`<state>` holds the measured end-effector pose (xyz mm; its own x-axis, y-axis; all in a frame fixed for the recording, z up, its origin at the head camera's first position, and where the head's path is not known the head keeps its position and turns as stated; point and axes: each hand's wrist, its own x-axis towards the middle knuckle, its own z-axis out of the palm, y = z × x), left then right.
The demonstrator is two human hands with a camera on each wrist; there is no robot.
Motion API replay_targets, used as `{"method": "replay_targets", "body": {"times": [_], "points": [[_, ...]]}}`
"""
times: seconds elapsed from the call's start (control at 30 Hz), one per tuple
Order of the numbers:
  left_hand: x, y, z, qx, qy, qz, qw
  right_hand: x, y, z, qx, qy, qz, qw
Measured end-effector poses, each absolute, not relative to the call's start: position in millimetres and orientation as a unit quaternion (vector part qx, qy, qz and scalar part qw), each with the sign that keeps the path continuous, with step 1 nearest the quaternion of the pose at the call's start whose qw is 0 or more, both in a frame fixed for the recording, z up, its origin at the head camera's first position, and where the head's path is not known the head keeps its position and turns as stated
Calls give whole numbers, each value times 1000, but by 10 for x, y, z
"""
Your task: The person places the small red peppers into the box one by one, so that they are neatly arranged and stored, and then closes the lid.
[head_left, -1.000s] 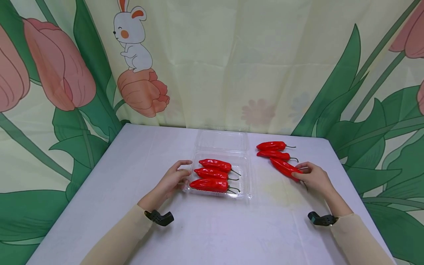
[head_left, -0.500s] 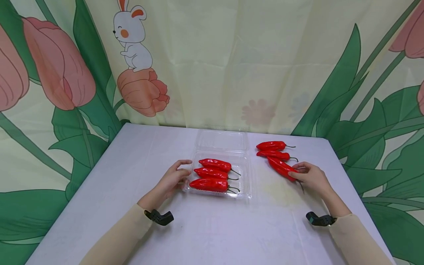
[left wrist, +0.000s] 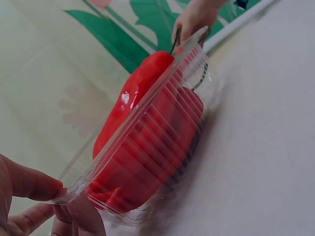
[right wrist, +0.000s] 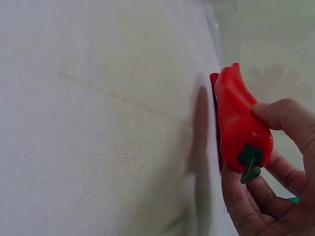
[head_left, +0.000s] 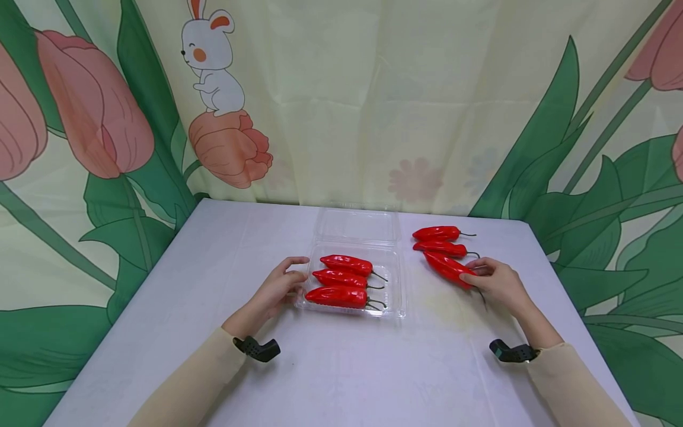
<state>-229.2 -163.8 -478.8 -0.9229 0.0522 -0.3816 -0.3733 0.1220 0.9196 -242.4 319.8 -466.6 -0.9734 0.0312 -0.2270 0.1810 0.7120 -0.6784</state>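
Brings red pepper [head_left: 446, 268] nearer clear box [head_left: 393, 270] in pinching right hand [head_left: 500, 286], pinches rim [left wrist: 78, 188] with left hand [head_left: 274, 292], may drop pepper if gripping loosely.

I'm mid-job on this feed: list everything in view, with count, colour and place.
Cloth-covered table: 1, white, in front of the person.
Printed fabric backdrop: 1, cream with green leaves, pink tulips and a white rabbit, behind the table.
Clear plastic hinged box: 1, transparent, mid-table, lid open.
Long glossy peppers in the box: 3, red with green stems, side by side.
Loose long peppers: 2, red, right of the box.
Held long pepper: 1, red, nearer than the loose pair.
Wrist devices: 2, black, one per wrist.
Sleeves: 2, beige, lower left and right.
Left hand: 1, pinching the box's rim.
Right hand: 1, gripping the held pepper.
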Motion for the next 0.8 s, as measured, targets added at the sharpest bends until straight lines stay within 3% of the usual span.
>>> {"method": "replay_targets", "body": {"times": [0.8], "points": [[-2285, -1634, -4793, -108, 735, 652, 153, -2376, 2975, -4484, 29, 919, -385, 76]]}}
